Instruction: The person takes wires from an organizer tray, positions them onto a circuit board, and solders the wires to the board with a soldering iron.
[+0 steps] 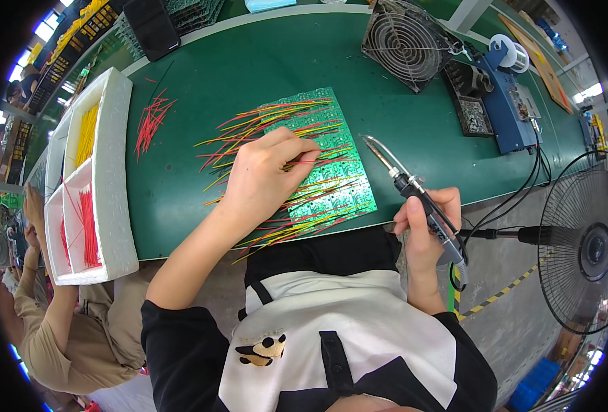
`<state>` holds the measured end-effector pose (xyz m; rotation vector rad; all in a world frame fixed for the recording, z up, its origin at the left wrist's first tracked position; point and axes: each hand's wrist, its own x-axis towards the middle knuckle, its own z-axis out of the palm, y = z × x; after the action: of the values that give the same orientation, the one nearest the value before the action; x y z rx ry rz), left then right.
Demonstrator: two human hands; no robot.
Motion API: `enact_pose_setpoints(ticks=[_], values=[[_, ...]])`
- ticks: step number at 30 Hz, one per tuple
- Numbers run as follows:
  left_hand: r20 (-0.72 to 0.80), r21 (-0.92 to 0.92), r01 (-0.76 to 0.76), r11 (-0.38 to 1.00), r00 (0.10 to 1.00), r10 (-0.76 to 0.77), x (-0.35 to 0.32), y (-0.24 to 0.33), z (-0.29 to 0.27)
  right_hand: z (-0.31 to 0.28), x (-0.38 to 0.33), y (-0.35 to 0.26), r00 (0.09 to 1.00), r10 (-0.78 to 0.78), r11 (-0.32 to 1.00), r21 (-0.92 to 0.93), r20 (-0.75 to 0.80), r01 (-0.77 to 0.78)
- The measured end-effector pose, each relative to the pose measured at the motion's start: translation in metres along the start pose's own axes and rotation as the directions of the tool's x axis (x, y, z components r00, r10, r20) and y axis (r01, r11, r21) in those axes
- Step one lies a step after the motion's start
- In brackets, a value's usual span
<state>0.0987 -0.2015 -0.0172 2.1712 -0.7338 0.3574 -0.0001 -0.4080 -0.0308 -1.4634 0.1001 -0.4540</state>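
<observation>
My left hand [266, 168] is over the green circuit board panel [351, 175], its fingers pinched on a thin wire at the board; the fingertips partly hide it. Many red and yellow wires [245, 123] lie across the panel in rows, their free ends pointing left and past its near edge. My right hand [428, 223] is closed around a soldering iron [414, 189], which has a curved metal tube beside its tip. The tip points up and left, a short way to the right of the panel and apart from it.
A white foam box [115, 178] with red and yellow wires stands at left, beside loose red wires [154, 123]. At the back right are a square fan [403, 44] and a blue soldering unit [507, 103] with a solder spool. A round fan [586, 250] stands at right; another person sits left.
</observation>
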Motion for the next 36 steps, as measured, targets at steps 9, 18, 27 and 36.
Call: enact_pose_setpoints(ticks=[9,18,27,36], values=[[-0.011,0.152,-0.115,0.982,0.993,0.118,-0.002,0.003,-0.007,-0.024,0.037,-0.01,0.968,-0.139,0.99,-0.051,-0.209,0.131],[0.248,0.234,-0.304,0.923,0.937,0.246,-0.03,0.039,-0.009,-0.022,0.049,0.0,0.975,-0.106,0.994,-0.003,-0.195,0.107],[0.253,0.317,-0.324,0.891,0.935,0.25,-0.011,0.014,-0.001,-0.009,0.054,0.0,0.964,-0.181,0.983,-0.067,-0.196,0.171],[0.25,0.199,-0.234,0.952,0.951,0.181,0.011,0.004,-0.021,-0.012,0.058,0.006,0.95,-0.196,0.981,-0.052,-0.242,0.189]])
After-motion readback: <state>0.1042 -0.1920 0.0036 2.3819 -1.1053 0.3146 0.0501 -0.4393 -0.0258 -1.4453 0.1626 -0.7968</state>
